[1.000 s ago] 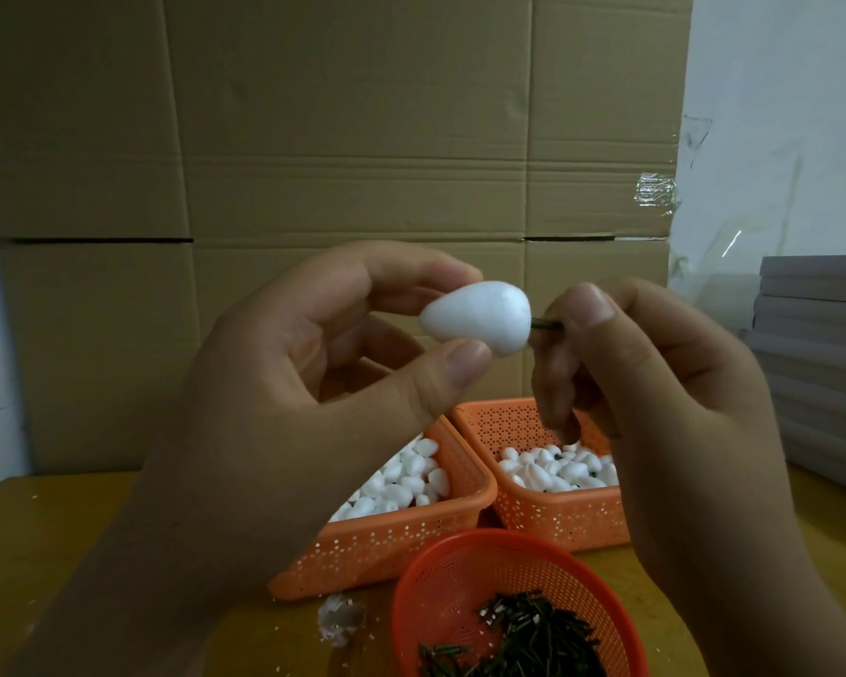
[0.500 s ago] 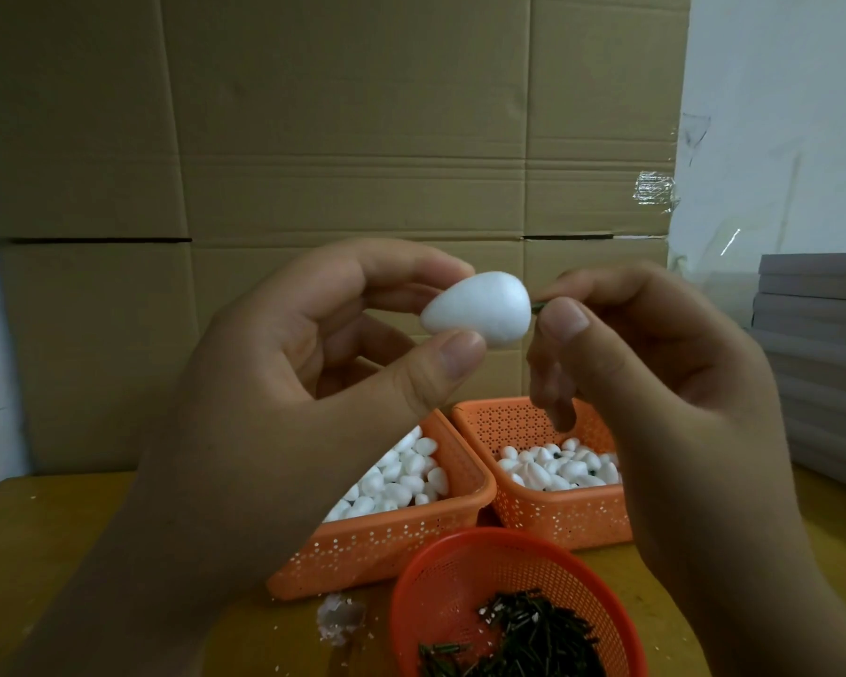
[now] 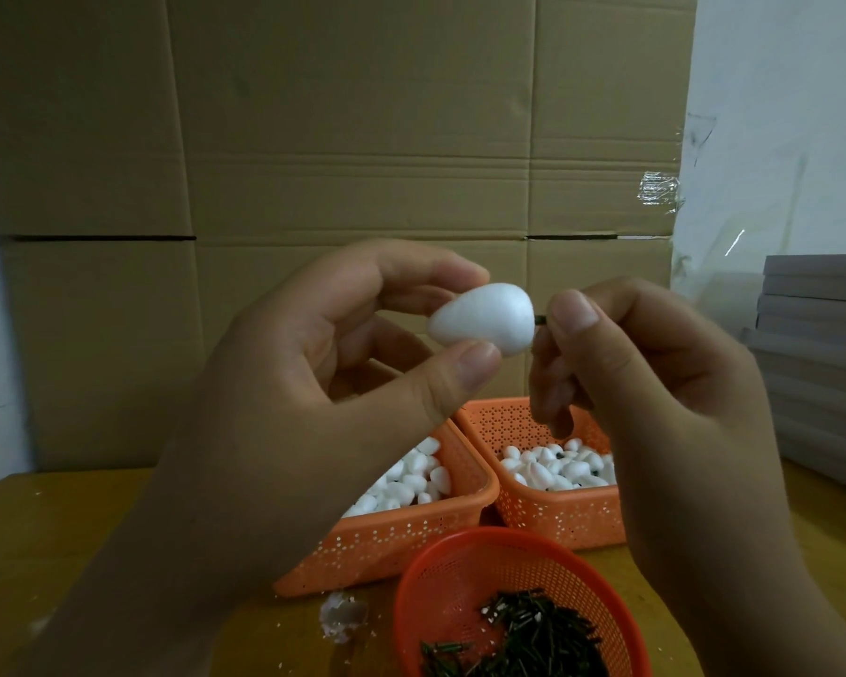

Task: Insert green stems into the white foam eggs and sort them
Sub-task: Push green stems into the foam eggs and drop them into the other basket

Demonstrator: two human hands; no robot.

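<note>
left hand (image 3: 313, 408) pinches foam egg (image 3: 482, 319); right hand (image 3: 655, 383) pinches green stem (image 3: 539, 321).

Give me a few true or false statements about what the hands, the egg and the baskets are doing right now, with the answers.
1. The left hand holds a white foam egg between thumb and fingers. True.
2. The right hand is resting flat on the table. False: it is raised and pinches a green stem at the egg's wide end.
3. The round basket nearest the camera holds dark green stems. True.
4. Both square orange baskets are empty. False: both hold white foam eggs.
5. A wall of cardboard stands behind the table. True.
</note>
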